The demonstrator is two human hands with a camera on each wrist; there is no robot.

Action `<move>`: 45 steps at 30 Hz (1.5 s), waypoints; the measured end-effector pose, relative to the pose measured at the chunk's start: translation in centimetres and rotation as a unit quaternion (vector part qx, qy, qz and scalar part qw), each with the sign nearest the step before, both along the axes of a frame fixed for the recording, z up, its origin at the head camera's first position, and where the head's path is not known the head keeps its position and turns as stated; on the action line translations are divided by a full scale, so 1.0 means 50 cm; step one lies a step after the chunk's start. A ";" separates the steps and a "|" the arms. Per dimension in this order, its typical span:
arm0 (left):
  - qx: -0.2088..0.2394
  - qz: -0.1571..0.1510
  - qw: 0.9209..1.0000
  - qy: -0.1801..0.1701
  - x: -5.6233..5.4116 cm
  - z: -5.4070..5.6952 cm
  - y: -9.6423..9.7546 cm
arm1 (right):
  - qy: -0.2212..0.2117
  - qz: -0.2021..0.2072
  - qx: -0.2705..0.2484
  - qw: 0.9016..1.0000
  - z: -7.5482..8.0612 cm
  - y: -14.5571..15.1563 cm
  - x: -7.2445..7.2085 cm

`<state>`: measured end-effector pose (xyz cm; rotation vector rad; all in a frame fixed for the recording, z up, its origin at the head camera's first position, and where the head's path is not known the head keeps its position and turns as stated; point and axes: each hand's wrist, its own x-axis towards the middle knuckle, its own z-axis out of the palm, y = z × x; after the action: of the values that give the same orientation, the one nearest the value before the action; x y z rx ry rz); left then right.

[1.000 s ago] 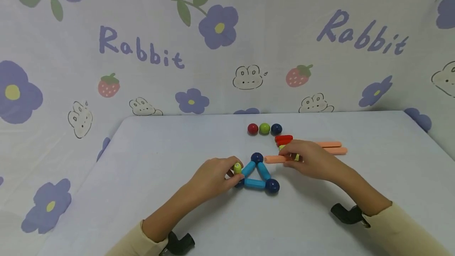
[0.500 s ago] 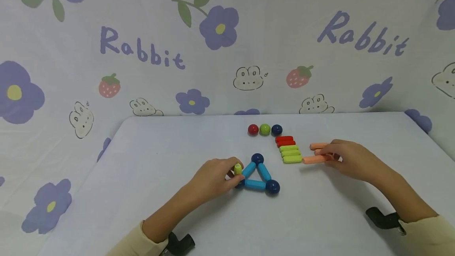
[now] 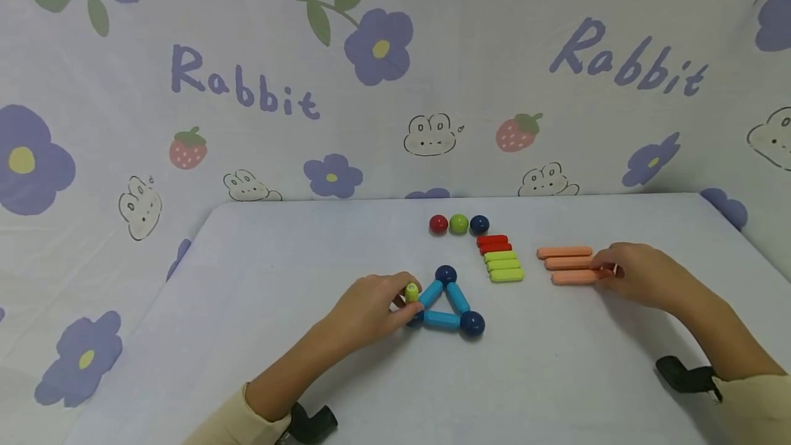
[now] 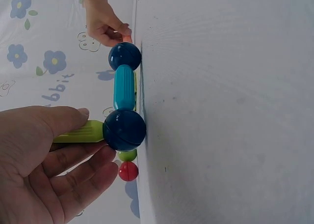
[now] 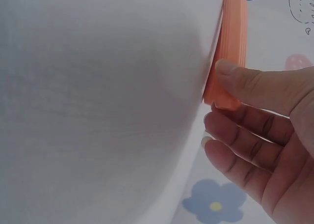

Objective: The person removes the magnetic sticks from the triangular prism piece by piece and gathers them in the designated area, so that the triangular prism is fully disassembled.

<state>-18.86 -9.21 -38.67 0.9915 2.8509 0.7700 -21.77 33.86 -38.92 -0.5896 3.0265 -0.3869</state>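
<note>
My left hand [image 3: 373, 304] pinches a lime-green stick [image 4: 81, 131] between thumb and fingers. This stick stands upright, its lower end against a dark blue ball [image 4: 125, 129]. That ball is the left corner of a flat triangle made of light blue sticks [image 3: 442, 321] and dark blue balls [image 3: 472, 323]. To the right, my right hand [image 3: 645, 273] pinches the near end of an orange stick [image 5: 234, 32], the closest of three orange sticks lying side by side. Its thumb lies along the stick in the right wrist view.
Behind the triangle sit a red ball [image 3: 439, 224], a green ball [image 3: 459, 224] and a dark blue ball [image 3: 479, 224] in a row. Red sticks [image 3: 493, 241] and lime-green sticks [image 3: 506, 275] lie beside them. A printed cloth [image 3: 371, 122] hangs behind the white table [image 3: 278, 246].
My right hand has moved right with the orange stick, from near the triangle's top ball past the green sticks to beside the other orange sticks. The left hand has stayed in place.
</note>
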 end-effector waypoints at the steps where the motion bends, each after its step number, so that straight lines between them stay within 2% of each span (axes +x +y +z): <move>1: 0.000 0.001 1.000 -0.001 0.001 0.001 0.000 | -0.003 -0.002 0.000 1.000 0.000 0.002 -0.002; 12: -0.002 -0.002 1.000 -0.001 0.000 0.001 0.000 | -0.012 -0.053 -0.010 0.998 -0.001 0.007 -0.008; 18: 0.020 -0.020 0.999 -0.020 -0.006 0.005 -0.008 | -0.003 -0.052 -0.062 0.997 0.013 -0.060 0.013; 21: 0.033 -0.029 0.998 -0.045 -0.010 0.006 -0.015 | 0.002 -0.014 -0.093 0.996 0.031 -0.116 0.027; 24: 0.034 -0.032 0.997 -0.068 -0.013 0.004 -0.020 | 0.008 0.041 -0.108 0.993 0.049 -0.173 0.040; 28: 0.008 -0.032 0.997 -0.072 -0.015 0.000 -0.021 | 0.007 0.098 -0.112 0.989 0.059 -0.238 0.056; 32: -0.017 -0.028 0.997 -0.070 -0.018 -0.004 -0.020 | -0.023 0.136 -0.112 0.984 0.054 -0.293 0.066; 39: 0.010 -0.033 0.994 -0.099 -0.024 -0.011 -0.025 | -0.042 0.183 -0.127 0.974 0.038 -0.371 0.057; 45: 0.048 -0.046 0.990 -0.121 -0.029 -0.019 -0.031 | -0.052 0.215 -0.180 0.958 0.031 -0.426 0.041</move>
<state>-20.32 -10.75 -39.64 0.9596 2.5663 0.9532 -19.73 12.55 -37.35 -1.1736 2.6317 -0.9107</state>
